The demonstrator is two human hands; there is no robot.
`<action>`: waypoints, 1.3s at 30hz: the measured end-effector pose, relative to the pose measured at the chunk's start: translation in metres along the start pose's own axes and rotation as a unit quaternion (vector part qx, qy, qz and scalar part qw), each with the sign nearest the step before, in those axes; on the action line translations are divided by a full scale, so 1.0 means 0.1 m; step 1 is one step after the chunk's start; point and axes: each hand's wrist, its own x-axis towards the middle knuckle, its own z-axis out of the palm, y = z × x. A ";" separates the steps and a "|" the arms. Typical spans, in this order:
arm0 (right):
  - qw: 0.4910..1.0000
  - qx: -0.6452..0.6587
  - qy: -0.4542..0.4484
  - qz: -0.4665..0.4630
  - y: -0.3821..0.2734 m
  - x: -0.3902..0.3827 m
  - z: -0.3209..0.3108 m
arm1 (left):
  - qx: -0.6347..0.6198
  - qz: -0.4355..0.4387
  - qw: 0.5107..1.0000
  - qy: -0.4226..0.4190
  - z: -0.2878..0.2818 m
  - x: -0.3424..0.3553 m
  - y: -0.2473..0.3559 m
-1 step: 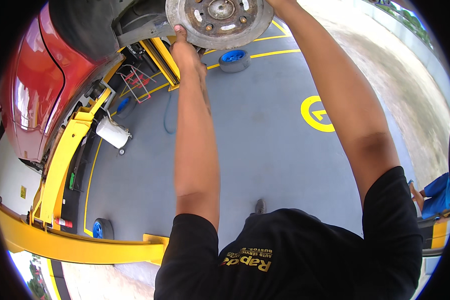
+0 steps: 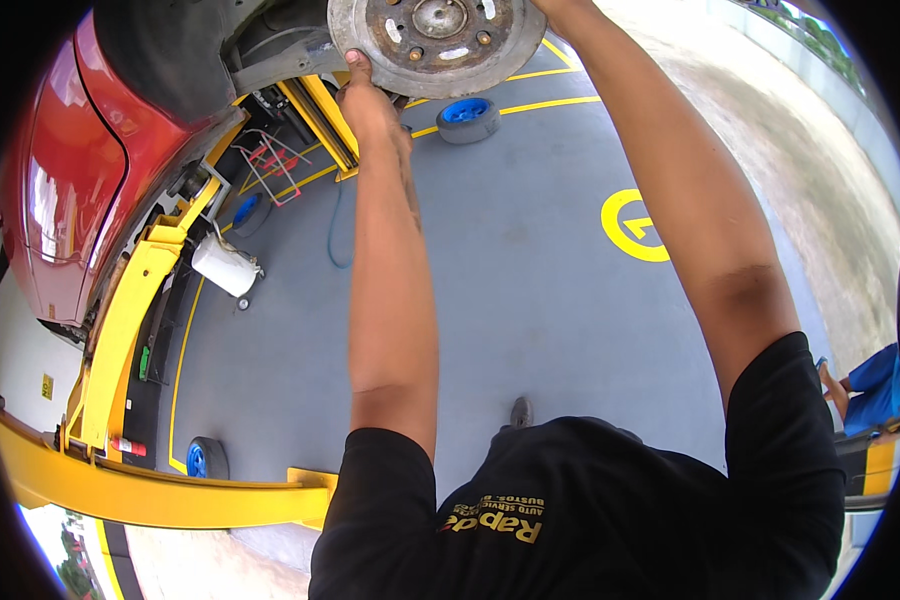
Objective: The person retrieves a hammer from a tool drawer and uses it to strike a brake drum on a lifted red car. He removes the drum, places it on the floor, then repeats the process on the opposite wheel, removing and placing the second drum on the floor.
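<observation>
A worn grey brake disc (image 2: 410, 78), with wheel studs and a round hub, is at the top of the view beneath a raised red car (image 2: 75, 150). My left hand (image 2: 365, 98) grips the disc's lower left edge, thumb on the outer face and fingers curled behind it, mostly hidden. Against the disc's right edge is my right hand (image 2: 562, 12); the upper border cuts it off and its fingers do not show. The dark wheel-arch liner (image 2: 160, 60) and a grey metal suspension arm (image 2: 285, 62) sit left of the disc.
Yellow lift arms (image 2: 130, 310) run along the left and lower left. Wheels with blue rims (image 2: 468, 120) lie on the grey floor (image 2: 530, 300). A white canister (image 2: 225, 266) and a red-and-silver folding frame (image 2: 275, 165) stand at left. Another person (image 2: 875, 390) is at far right.
</observation>
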 end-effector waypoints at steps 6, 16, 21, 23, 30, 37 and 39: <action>0.983 0.160 0.090 -0.027 0.17 -0.28 -0.02 | 0.136 0.159 0.977 0.034 -0.08 0.16 0.31; 0.935 0.294 0.185 0.075 0.04 -0.84 0.08 | 0.344 0.423 0.837 0.035 0.22 0.91 0.41; 0.924 0.348 0.093 0.126 0.08 -0.74 -0.03 | 0.284 0.308 0.907 0.044 0.02 0.57 0.30; 0.922 0.341 0.073 0.166 0.07 -0.66 -0.05 | 0.272 0.254 0.925 0.076 0.01 0.48 0.25; 0.937 0.283 0.073 0.190 0.05 -0.52 -0.04 | 0.091 0.133 0.987 0.013 0.08 0.54 0.31; 0.997 0.020 0.038 0.061 0.18 -0.27 0.17 | 0.110 0.091 0.987 0.080 0.30 0.55 0.37; 0.998 -0.051 0.039 -0.012 0.26 -0.25 0.26 | 0.154 0.131 0.973 0.109 0.28 0.56 0.36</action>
